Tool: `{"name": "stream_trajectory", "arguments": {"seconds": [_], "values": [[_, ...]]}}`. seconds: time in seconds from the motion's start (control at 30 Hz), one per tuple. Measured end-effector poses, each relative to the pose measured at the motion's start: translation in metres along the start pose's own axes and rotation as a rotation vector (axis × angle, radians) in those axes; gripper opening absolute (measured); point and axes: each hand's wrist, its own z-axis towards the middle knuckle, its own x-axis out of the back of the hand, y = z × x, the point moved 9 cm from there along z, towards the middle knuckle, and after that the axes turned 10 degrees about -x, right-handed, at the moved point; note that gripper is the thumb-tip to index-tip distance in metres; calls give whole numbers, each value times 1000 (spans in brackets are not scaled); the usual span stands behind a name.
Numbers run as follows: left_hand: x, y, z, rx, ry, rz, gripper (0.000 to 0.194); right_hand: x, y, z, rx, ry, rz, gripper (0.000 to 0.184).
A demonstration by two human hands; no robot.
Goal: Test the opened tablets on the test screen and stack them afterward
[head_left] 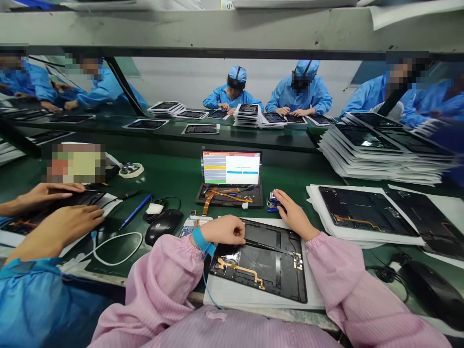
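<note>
Black tweezers (268,247) are pinched in my left hand (226,229), which wears a blue wrist strap (203,241). They slant right, their tips at a small connector area on an open black tablet housing (250,270). Orange flex cable runs along the housing's lower left. The housing lies on white sheets (314,290) before me. Beyond its upper right edge, my right hand (295,215) has its fingers closed at a small shiny and blue item (271,200); its kind is unclear.
A lit tablet screen (232,167) stands behind the housing. To the left are a black mouse (164,227), a blue pen (135,211) and a co-worker's hands (68,222). On the right are another tablet housing (366,210), tall stacks (366,154) and a black mouse (433,290).
</note>
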Motion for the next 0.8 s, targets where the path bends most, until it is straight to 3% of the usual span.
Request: {"name": "stream_trajectory", "arguments": {"seconds": [0.23, 0.43, 0.6, 0.73, 0.8], "values": [[-10, -15, -14, 164, -120, -336, 24, -2, -3, 5, 23, 10, -248, 47], [-4, -13, -10, 87, -80, -329, 24, -2, 1, 1, 10, 37, -141, 55], [2, -6, -7, 4, -42, -303, 25, 13, -3, -3, -10, 107, -48, 57], [9, -8, -10, -28, -5, -304, 32, 30, -25, -11, 29, 179, -16, 47], [13, -12, -10, -27, 35, -313, 34, 28, -34, -14, 44, 104, -8, 33]]}}
